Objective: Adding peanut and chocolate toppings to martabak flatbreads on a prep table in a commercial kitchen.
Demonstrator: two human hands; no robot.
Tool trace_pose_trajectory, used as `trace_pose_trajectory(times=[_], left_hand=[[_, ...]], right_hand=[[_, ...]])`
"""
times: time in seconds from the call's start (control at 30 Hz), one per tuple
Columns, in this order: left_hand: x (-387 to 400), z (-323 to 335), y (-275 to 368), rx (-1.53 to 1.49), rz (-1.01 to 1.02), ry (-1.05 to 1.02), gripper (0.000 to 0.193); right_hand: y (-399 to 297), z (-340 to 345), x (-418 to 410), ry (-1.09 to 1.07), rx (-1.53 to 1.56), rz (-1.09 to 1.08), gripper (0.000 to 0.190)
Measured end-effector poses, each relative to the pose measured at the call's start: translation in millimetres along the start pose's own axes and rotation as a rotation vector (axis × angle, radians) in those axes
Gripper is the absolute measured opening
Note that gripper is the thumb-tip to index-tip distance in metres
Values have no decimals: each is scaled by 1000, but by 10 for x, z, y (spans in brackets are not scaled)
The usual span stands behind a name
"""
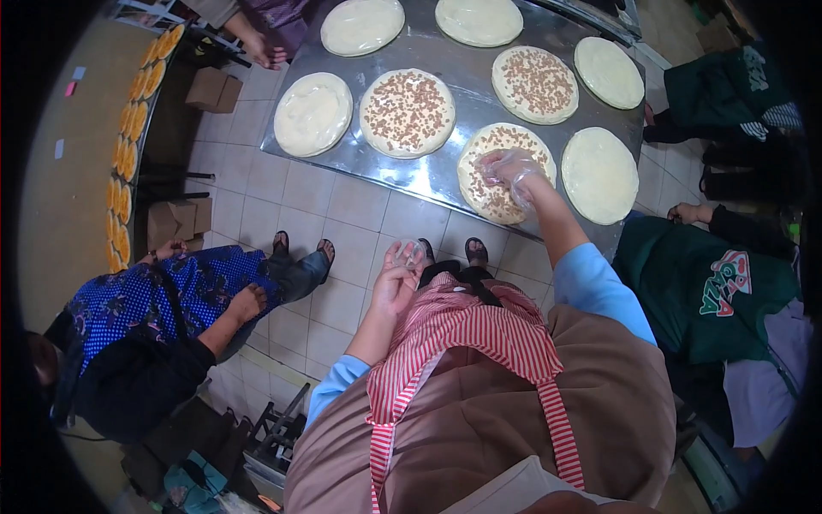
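My right hand, in a clear plastic glove, is over a round, flat dough base strewn with small brown bits, near the front edge of the metal table. Its fingers point down and touch or nearly touch the topping; whether they hold bits is hidden. My bare left hand holds a small clear plastic cup in front of the table. Two more bases with brown bits, one on the left and one behind, lie among several pale bases, such as the one at the right.
A person in a blue patterned garment stands at the left. Another person's hand is by the table's far left corner. People in green aprons stand at the right. Rows of orange-topped rounds line the left table's edge.
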State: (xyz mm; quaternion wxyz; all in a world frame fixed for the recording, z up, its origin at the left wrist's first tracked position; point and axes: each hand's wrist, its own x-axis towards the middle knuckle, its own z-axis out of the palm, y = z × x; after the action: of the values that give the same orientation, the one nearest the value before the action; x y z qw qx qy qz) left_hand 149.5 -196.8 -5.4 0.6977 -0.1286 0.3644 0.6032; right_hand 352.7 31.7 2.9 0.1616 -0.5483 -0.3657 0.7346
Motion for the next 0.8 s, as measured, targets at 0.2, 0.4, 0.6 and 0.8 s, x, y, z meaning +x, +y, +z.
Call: trace_pose_trajectory(times=[0.2, 0.4, 0.6, 0.8], left_hand=[[-106, 42, -142, -34, 51, 34, 60], [-140, -58, -210, -50, 68, 41, 61], [-145, -75, -168, -57, 84, 49, 61], [-87, -61, -7, -54, 77, 29, 61]], right_hand=[[-98, -61, 212, -53, -160, 21, 21], [-238, -255, 487, -121, -428, -111, 21], [-604, 13, 459, 24, -1173, -203, 17], [-867, -68, 451, -28, -1065, -251, 11]])
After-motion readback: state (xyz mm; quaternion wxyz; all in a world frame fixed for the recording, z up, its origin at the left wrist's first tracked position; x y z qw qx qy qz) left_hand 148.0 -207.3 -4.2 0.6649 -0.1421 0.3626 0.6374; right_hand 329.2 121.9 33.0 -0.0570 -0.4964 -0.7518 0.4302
